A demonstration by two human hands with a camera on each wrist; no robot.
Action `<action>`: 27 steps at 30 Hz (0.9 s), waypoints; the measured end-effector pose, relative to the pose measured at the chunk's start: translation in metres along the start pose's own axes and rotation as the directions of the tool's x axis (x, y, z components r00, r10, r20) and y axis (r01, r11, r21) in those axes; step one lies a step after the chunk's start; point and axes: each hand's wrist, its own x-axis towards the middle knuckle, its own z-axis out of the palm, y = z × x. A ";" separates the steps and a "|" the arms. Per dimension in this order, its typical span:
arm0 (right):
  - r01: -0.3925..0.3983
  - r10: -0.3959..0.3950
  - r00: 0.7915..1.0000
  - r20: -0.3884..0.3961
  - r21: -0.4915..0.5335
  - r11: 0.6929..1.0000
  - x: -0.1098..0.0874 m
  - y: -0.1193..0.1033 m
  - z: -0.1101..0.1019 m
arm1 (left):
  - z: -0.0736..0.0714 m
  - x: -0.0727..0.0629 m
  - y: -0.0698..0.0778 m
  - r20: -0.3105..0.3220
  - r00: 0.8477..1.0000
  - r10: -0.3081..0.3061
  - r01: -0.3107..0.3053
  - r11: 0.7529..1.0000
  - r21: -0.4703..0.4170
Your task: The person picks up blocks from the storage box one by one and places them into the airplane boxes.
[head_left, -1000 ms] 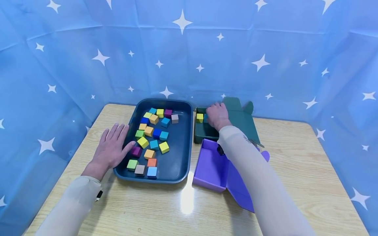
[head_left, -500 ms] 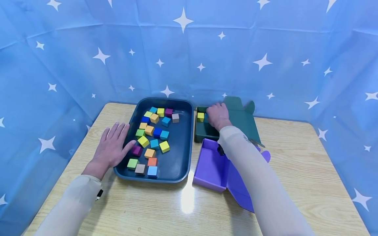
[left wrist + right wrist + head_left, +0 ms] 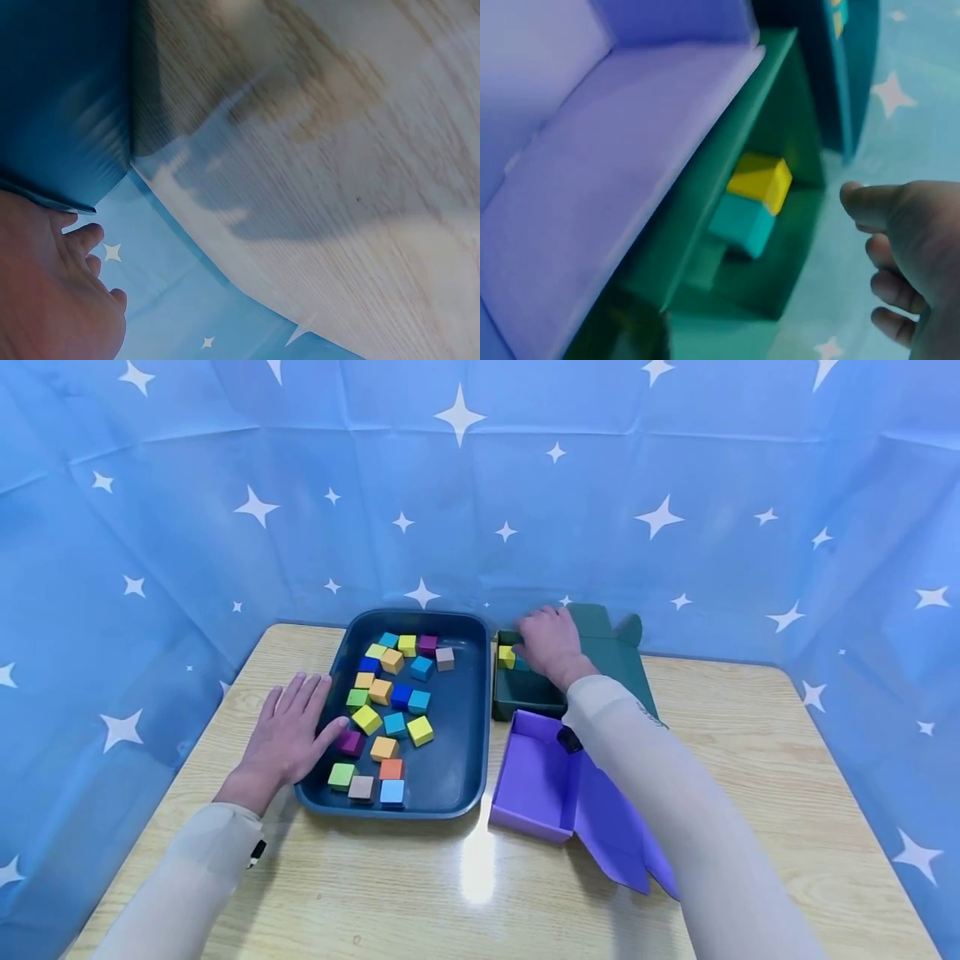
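My left hand (image 3: 285,739) rests on the left rim of a dark blue tray (image 3: 450,760), fingers straight. In the tray lie several coloured cubes, among them a purple cube (image 3: 350,742) near my left thumb and a light green cube (image 3: 342,776). My right hand (image 3: 551,643) is over the far side of the open green box (image 3: 528,697), its fingers loosely bent and holding nothing in the right wrist view. Inside that box a yellow cube (image 3: 759,180) and a teal cube (image 3: 742,223) sit side by side, touching; the hand is apart from both.
A purple box (image 3: 536,777) with its lid folded out to the right stands in front of the green box. The green lid (image 3: 615,664) lies back to the right. A starry blue cloth (image 3: 480,502) hangs behind the wooden table (image 3: 420,893).
My right hand has come up from inside the green box, off the teal cube, and the forearm has shifted slightly right. My left hand stays on the tray rim.
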 end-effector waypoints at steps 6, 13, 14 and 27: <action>0.075 -0.073 0.997 -0.037 0.035 0.997 -0.010 -0.030 -0.017 | 0.000 0.000 -0.001 -0.001 1.000 0.000 0.000 1.000 -0.012; 0.259 -0.259 0.966 -0.012 0.043 0.965 -0.024 -0.078 -0.018 | -0.001 0.001 -0.001 0.008 1.000 0.008 -0.008 1.000 -0.013; 0.288 -0.288 0.958 -0.003 0.045 0.957 -0.025 -0.084 -0.015 | -0.001 0.001 -0.001 0.009 1.000 0.009 -0.009 1.000 -0.014; 0.439 -0.443 0.890 0.107 0.061 0.896 -0.034 -0.128 0.013 | -0.001 0.003 -0.001 0.018 1.000 -0.002 0.002 1.000 -0.009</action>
